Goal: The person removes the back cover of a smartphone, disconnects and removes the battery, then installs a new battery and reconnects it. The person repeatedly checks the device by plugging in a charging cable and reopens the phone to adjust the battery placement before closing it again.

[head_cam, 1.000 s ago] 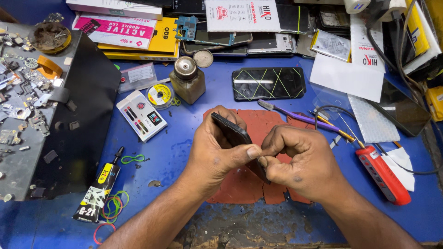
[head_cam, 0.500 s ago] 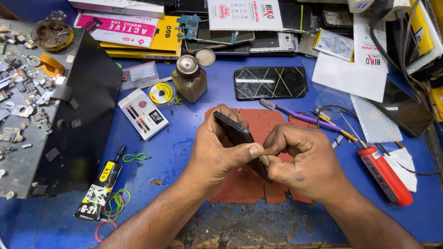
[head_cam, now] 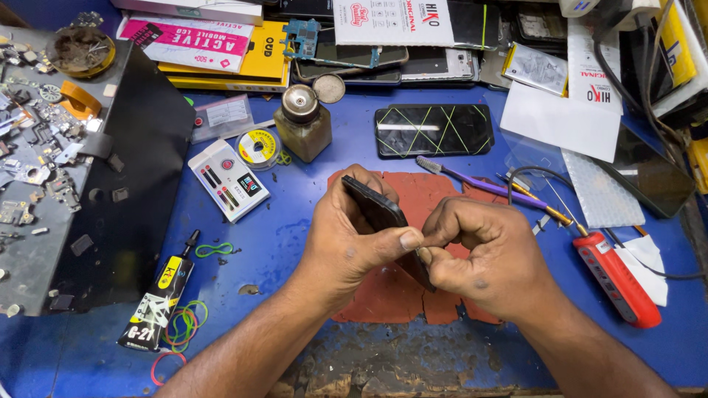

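Hands pinching a thin black phone-sized slab (head_cam: 375, 210) over the cracked red-brown work mat (head_cam: 435, 193).

Left hand (head_cam: 346, 239) wraps the slab from the left, thumb tip pressed on its lower edge, slab tilted up on edge. Right hand (head_cam: 483, 254) is curled, fingertips pinched tight at the slab's lower right corner, touching the left thumb. Black cracked-screen phone (head_cam: 431, 130) lies flat beyond the mat. Red-handled tool (head_cam: 618, 280) is right of the right hand, black glue tube (head_cam: 158, 298) well left.
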